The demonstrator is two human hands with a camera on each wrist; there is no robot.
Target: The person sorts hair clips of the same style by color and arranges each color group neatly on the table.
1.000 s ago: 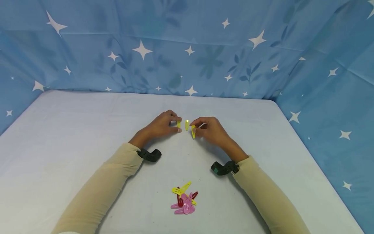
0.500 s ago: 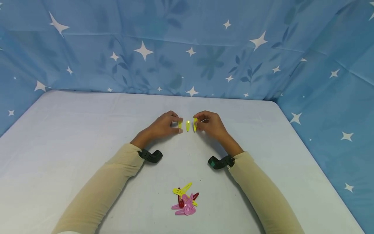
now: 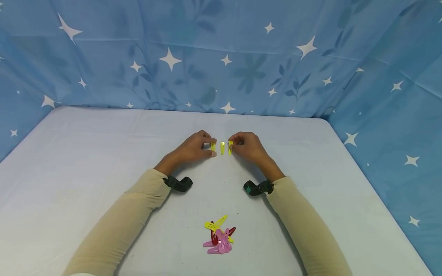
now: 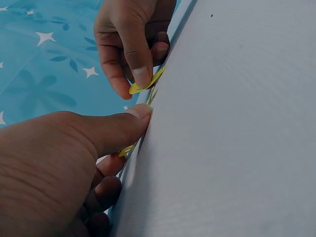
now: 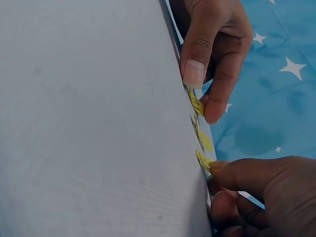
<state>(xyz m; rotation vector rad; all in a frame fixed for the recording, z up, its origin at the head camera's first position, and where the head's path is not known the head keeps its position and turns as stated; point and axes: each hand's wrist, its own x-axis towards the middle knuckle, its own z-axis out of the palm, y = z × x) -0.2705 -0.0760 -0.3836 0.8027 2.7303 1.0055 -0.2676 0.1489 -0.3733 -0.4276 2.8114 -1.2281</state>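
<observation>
In the head view, my left hand (image 3: 195, 147) holds a yellow snap hair clip (image 3: 213, 147) between thumb and forefinger, at its two ends, on the white table. To its right a second yellow hair clip (image 3: 222, 148) lies untouched, its length pointing away from me. My right hand (image 3: 249, 147) pinches a third yellow hair clip (image 3: 230, 148) right of that one, roughly parallel to it. The right wrist view shows the three in a row: left-hand clip (image 5: 196, 102), middle clip (image 5: 203, 138), right-hand clip (image 5: 203, 160). Whether the right-hand clip touches the cloth is unclear.
Nearer to me lies a loose pile of hair clips: yellow ones (image 3: 211, 226), red ones (image 3: 214, 238) and pink ones (image 3: 223, 243), overlapping. A white cloth covers the table (image 3: 138, 230). Behind it hangs a blue curtain with white stars (image 3: 193, 76).
My right hand has moved away from me with its yellow clip, from below the row to level beside the middle clip, then slightly down. My left hand has stayed on its clip.
</observation>
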